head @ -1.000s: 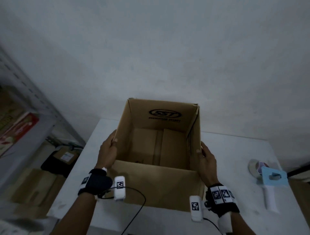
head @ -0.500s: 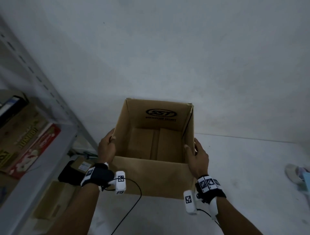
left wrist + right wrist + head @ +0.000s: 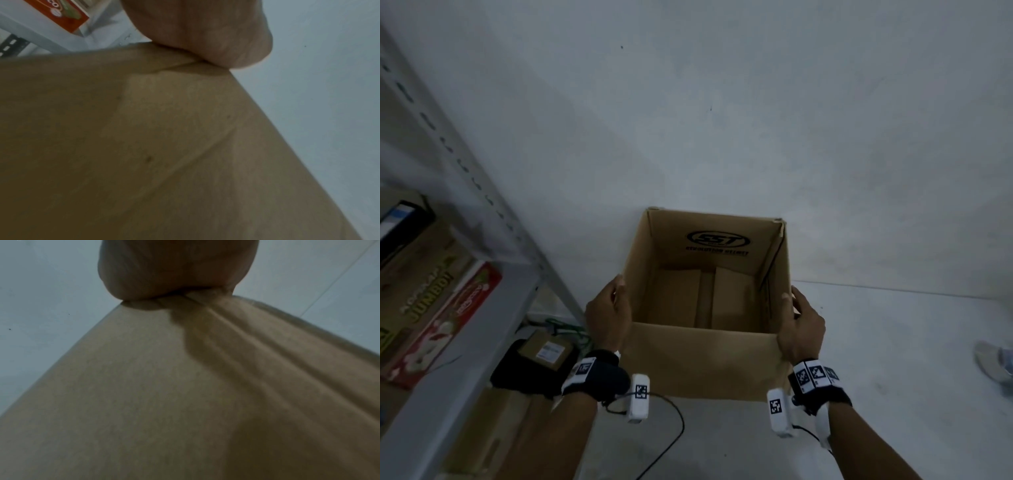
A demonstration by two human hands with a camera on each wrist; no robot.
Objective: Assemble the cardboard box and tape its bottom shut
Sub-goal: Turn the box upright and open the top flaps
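Note:
An open-topped brown cardboard box (image 3: 705, 363) with a black logo on its inner far wall stands upright between my hands. Its bottom flaps lie closed inside, with a strip along the middle seam. My left hand (image 3: 607, 318) grips the left wall, thumb at the rim. On the right wall my right hand (image 3: 799, 325) holds on, thumb hooked over the top edge. In the left wrist view my left hand (image 3: 195, 29) presses on the box wall (image 3: 144, 146). The right wrist view shows my right hand (image 3: 174, 267) on the cardboard (image 3: 164, 386).
The white table (image 3: 893, 359) stretches to the right, with a blurred tape dispenser (image 3: 993, 363) at the view's right edge. A grey metal shelf (image 3: 482, 308) with cartons stands at the left. Boxes and a dark bag (image 3: 534, 363) lie on the floor below it.
The head view has swung left, so the shelf fills more of the left and the tape dispenser has slid to the right edge. Both hands keep the same hold on the box.

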